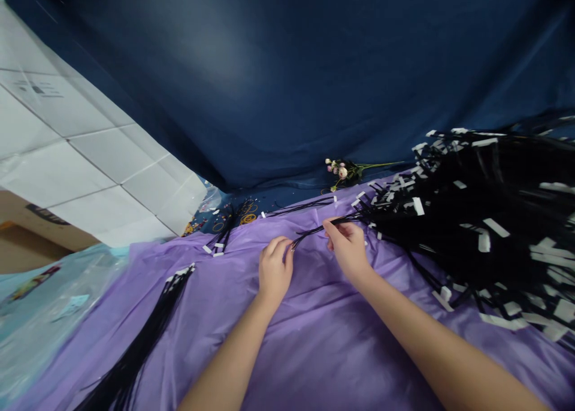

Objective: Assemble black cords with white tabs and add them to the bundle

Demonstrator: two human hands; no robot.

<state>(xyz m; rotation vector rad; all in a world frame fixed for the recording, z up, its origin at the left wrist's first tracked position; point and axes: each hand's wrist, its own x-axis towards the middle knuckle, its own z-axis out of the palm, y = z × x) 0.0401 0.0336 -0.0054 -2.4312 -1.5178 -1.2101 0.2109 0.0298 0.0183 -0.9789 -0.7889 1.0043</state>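
Note:
Between my two hands runs a thin strand of several black wires. My left hand pinches the wires near their left ends, where small shiny tips show at the fingers. Farther right along the same strand, the thumb and fingers of my right hand are closed on the wires. The strand leads right toward a large heap of black wires with white tags or connectors on many of them. At the lower left lies a neat bundle of black wires, its white ends lined up at the top.
Purple cloth covers the work surface. Behind it hangs a dark blue cloth. Artificial flowers, rubber bands and a few loose wires lie along the back. A cardboard box and clear plastic are at left.

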